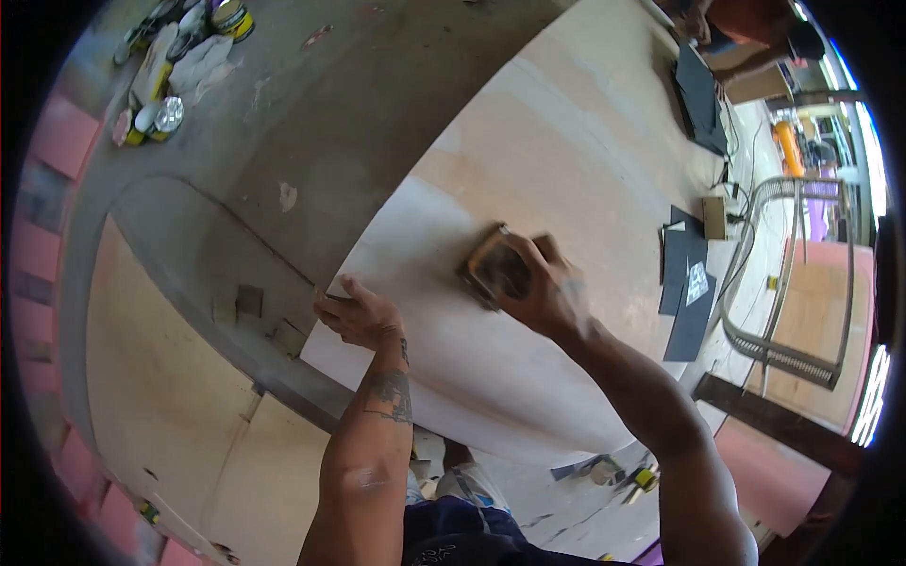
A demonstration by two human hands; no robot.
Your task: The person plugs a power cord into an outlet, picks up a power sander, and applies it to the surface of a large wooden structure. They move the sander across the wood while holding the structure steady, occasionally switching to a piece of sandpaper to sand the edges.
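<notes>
A large pale panel (566,141) with pinkish and whitish patches lies in front of me. My right hand (550,288) is wrapped round a dark, worn sanding block (488,267) with orange-brown edges, which rests on the panel near its middle. At the panel's left edge is my left hand (359,313), its fingers spread and nothing held in it; the fingertips lie at the rim. Dark sheets (681,283) lie on the right side of the panel.
Another person (750,28) is at the top right beside a black item (698,99). A metal frame (779,349) stands at the right. Cans and rags (170,71) sit on the floor at upper left. Another pale board (170,377) lies at lower left.
</notes>
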